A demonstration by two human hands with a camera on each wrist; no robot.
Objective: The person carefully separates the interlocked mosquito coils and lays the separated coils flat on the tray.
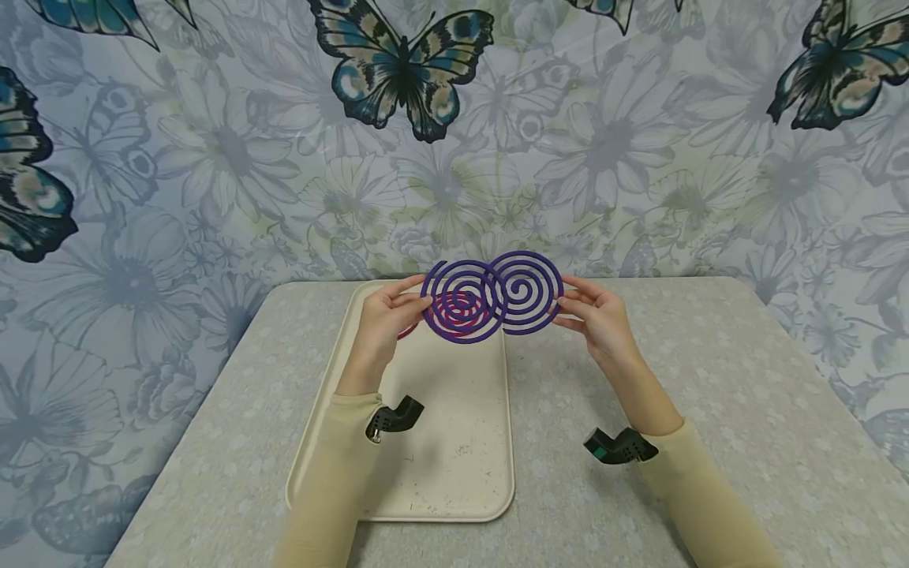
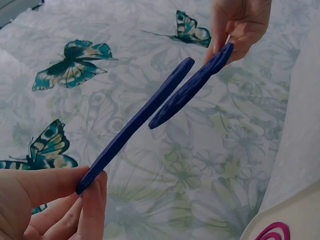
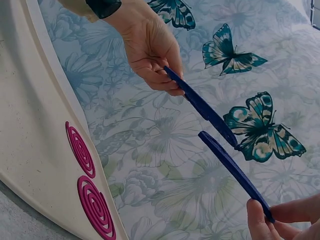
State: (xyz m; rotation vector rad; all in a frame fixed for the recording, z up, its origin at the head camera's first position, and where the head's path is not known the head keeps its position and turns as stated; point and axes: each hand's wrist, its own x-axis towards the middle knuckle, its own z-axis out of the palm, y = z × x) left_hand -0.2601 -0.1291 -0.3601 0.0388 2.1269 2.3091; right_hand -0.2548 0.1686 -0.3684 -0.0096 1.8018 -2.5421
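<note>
Two flat purple spiral coils are held up over the tray and table. My left hand pinches the outer edge of the left purple spiral between thumb and fingers. The right purple spiral is pinched at its outer edge by my right hand. From the head, the two coils overlap in the middle. Seen edge-on in the right wrist view, the left-hand coil and the right-hand coil stand apart with a narrow gap. Magenta spirals lie on the tray, partly hidden behind the left coil in the head view.
The cream tray with a raised rim lies left of centre on the grey patterned table. Behind the table hangs a floral backdrop with butterflies. Each wrist wears a small black camera.
</note>
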